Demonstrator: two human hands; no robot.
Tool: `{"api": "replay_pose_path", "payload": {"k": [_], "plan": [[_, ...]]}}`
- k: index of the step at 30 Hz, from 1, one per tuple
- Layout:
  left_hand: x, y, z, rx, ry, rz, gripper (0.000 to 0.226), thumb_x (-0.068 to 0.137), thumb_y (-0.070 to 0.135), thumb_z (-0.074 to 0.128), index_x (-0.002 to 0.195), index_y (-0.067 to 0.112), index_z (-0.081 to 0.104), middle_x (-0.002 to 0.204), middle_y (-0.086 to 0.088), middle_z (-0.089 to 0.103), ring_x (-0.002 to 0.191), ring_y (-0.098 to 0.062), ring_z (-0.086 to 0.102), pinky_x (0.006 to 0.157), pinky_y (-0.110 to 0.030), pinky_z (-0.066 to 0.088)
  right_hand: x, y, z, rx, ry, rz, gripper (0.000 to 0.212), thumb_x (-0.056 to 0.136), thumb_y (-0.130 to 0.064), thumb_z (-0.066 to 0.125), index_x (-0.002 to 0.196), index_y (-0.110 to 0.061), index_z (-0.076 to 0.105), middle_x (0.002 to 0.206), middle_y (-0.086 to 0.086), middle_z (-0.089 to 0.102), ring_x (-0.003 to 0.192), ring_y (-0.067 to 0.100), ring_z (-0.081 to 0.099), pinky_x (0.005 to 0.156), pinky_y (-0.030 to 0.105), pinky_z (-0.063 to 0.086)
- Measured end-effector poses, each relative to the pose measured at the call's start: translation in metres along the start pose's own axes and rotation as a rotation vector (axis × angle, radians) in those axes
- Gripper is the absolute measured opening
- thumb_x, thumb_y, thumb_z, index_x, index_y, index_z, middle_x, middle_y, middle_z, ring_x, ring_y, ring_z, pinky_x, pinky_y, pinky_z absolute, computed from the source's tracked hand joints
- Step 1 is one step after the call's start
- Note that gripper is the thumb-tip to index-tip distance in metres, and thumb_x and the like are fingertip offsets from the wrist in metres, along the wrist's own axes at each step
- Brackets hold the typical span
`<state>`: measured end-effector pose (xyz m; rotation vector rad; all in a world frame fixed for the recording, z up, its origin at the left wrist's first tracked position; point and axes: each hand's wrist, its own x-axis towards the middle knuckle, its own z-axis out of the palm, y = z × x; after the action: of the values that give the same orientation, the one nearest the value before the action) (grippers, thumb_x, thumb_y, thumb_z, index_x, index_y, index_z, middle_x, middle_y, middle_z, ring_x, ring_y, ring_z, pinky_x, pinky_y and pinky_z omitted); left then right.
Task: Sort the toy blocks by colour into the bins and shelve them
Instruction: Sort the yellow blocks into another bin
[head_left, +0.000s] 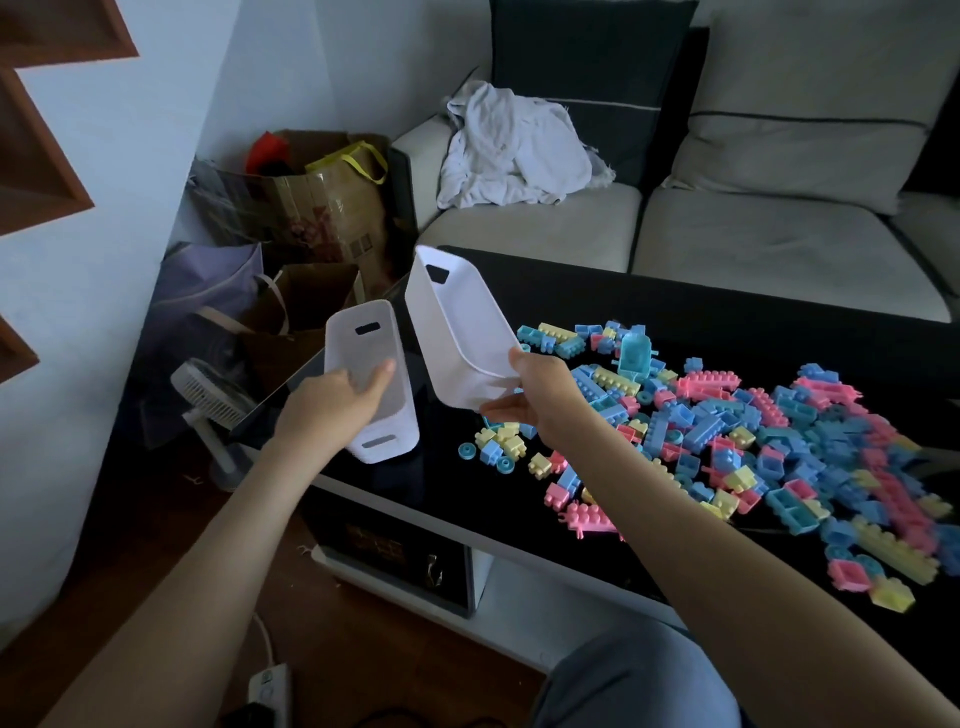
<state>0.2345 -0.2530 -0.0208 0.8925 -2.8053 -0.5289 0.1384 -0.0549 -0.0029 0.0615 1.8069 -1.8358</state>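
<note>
Head view: the left hand (337, 400) grips one long wall of a white bin (363, 353), thumb inside it, over the left edge of the black worktop (675, 312). The right hand (540, 395) pinches the near end of a second white bin (457, 322), which is tilted with its far end raised. Both bins look empty, though the shade makes this uncertain. Pink, blue and yellow toy blocks (753, 431) lie scattered on the worktop just right of the hands.

Place: a home living room
Evidence: grey sofa (753, 223), black coffee table (675, 312), crumpled laundry (514, 150), floor fan (208, 395)
</note>
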Motion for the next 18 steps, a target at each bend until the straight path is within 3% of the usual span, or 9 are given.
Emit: {"api": "replay_pose_path", "payload": {"k": [4, 7, 10, 12, 14, 16, 18], "plan": [[-0.003, 0.012, 0.009, 0.092, -0.081, 0.016, 0.088, 0.072, 0.089, 0.022, 0.109, 0.015, 0.053, 0.098, -0.003, 0.059, 0.09, -0.024, 0.058, 0.07, -0.032, 0.045, 0.004, 0.005, 0.007, -0.056, 0.017, 0.025, 0.025, 0.099, -0.019, 0.038, 0.12, -0.008, 0.047, 0.091, 0.014, 0.062, 0.053, 0.03, 0.064, 0.067, 0.039, 0.06], [0.0, 0.013, 0.009, 0.157, -0.143, -0.006, 0.076, 0.069, 0.087, 0.031, 0.103, 0.021, 0.046, 0.088, 0.001, 0.054, 0.087, -0.023, 0.056, 0.072, -0.032, 0.047, 0.005, 0.006, 0.008, -0.099, 0.039, 0.049, 0.023, 0.096, -0.009, 0.034, 0.115, -0.008, 0.048, 0.09, 0.013, 0.059, 0.054, 0.032, 0.063, 0.078, 0.043, 0.058], [0.003, 0.012, 0.003, 0.165, -0.205, -0.049, 0.071, 0.07, 0.076, 0.035, 0.109, 0.02, 0.053, 0.1, -0.003, 0.055, 0.101, -0.03, 0.052, 0.092, -0.044, 0.044, 0.006, 0.009, 0.01, -0.118, 0.032, 0.061, 0.02, 0.095, -0.007, 0.033, 0.109, -0.008, 0.048, 0.092, 0.014, 0.058, 0.057, 0.032, 0.064, 0.083, 0.043, 0.057], [0.002, 0.017, 0.001, 0.221, -0.128, -0.04, 0.058, 0.079, 0.063, 0.04, 0.117, 0.022, 0.053, 0.134, -0.008, 0.043, 0.132, -0.037, 0.029, 0.11, -0.059, 0.02, 0.008, 0.016, 0.013, -0.16, 0.005, 0.006, 0.016, 0.096, -0.008, 0.035, 0.104, -0.005, 0.049, 0.087, 0.013, 0.059, 0.061, 0.029, 0.064, 0.08, 0.041, 0.058], [-0.004, 0.03, -0.001, 0.15, 0.057, 0.001, 0.049, 0.088, 0.044, 0.047, 0.131, 0.021, 0.046, 0.155, -0.005, 0.017, 0.144, -0.035, 0.003, 0.112, -0.06, 0.003, 0.007, 0.024, 0.022, -0.194, -0.045, -0.059, 0.011, 0.096, -0.008, 0.039, 0.101, -0.004, 0.048, 0.084, 0.012, 0.058, 0.068, 0.026, 0.062, 0.071, 0.035, 0.059], [-0.013, 0.047, 0.001, -0.045, 0.277, 0.097, 0.046, 0.091, 0.03, 0.048, 0.135, 0.016, 0.045, 0.156, -0.004, 0.02, 0.145, -0.032, 0.004, 0.114, -0.055, 0.004, 0.007, 0.032, 0.032, -0.196, -0.096, -0.061, 0.01, 0.096, -0.009, 0.041, 0.099, -0.005, 0.049, 0.089, 0.015, 0.059, 0.071, 0.024, 0.062, 0.062, 0.031, 0.058], [-0.028, 0.066, 0.009, -0.18, 0.369, 0.258, 0.043, 0.091, 0.026, 0.045, 0.13, 0.009, 0.05, 0.15, -0.007, 0.031, 0.144, -0.029, 0.012, 0.114, -0.047, 0.01, 0.005, 0.036, 0.039, -0.237, -0.156, -0.053, 0.014, 0.096, -0.009, 0.042, 0.087, -0.007, 0.053, 0.085, 0.011, 0.06, 0.066, 0.018, 0.063, 0.058, 0.026, 0.056]]}}
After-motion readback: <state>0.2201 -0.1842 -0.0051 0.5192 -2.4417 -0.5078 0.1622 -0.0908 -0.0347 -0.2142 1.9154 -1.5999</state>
